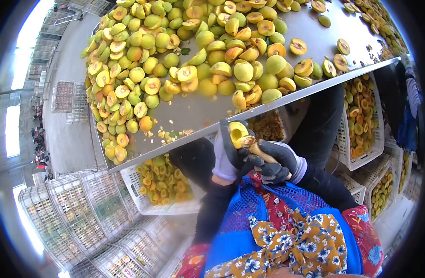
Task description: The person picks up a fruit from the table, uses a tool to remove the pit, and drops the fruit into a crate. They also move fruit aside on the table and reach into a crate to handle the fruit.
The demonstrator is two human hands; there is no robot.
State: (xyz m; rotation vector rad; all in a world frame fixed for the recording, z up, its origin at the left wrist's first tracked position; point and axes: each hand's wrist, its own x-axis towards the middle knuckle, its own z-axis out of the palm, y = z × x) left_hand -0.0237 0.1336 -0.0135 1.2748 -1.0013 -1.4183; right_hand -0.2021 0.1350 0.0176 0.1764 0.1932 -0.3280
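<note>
My left hand (230, 150), in a dark glove with a pale cuff, is closed around a stone fruit half (238, 131) just past the table's near edge. The cut yellow face with its hollow is turned up. My right hand (282, 160), gloved the same way, is wrapped around a short wooden-handled tool (258, 150). Its working end meets the lower side of the fruit half, and its metal tip does not show clearly. Many halved yellow-green stone fruits (187, 73), some with brown pits, are heaped on the metal table (175, 111) in front of my hands.
A raised metal rim (194, 134) runs along the table's near side. Below it stand white crates of fruit halves, one at left (140, 190) and one at right (353, 155). Stacked empty-looking crates (78, 208) fill the lower left. Another person's striped sleeve (412, 95) shows at far right.
</note>
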